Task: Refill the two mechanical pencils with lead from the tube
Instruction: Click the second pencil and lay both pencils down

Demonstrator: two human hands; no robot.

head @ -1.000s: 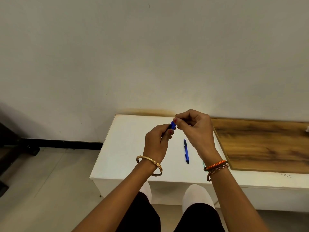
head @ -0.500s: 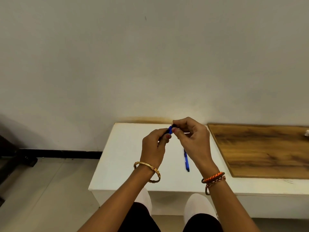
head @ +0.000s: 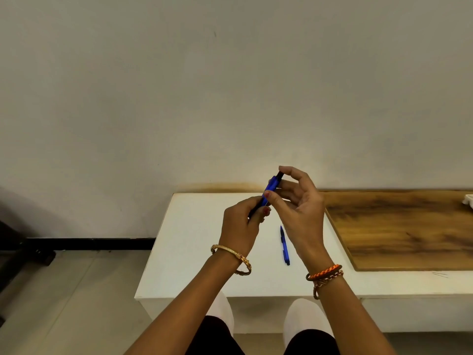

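A blue mechanical pencil (head: 270,188) is held tilted above the white table (head: 194,252), its black end pointing up and right. My left hand (head: 242,226) grips its lower part. My right hand (head: 298,206) pinches the upper part, index fingertip on the black end and thumb against the barrel. A second blue mechanical pencil (head: 284,245) lies on the table below my right hand, roughly along the near-far direction. The lead tube is not visible.
A brown wooden board (head: 399,226) covers the right part of the table. A white object (head: 468,201) shows at the far right edge. The wall stands right behind the table. My knees (head: 302,316) are under the front edge. Thin dark sticks (head: 440,274) lie near the front right.
Both hands rose a little with the pencil. My right hand's fingers uncurled from a closed grasp, so more of the blue barrel and its black end show.
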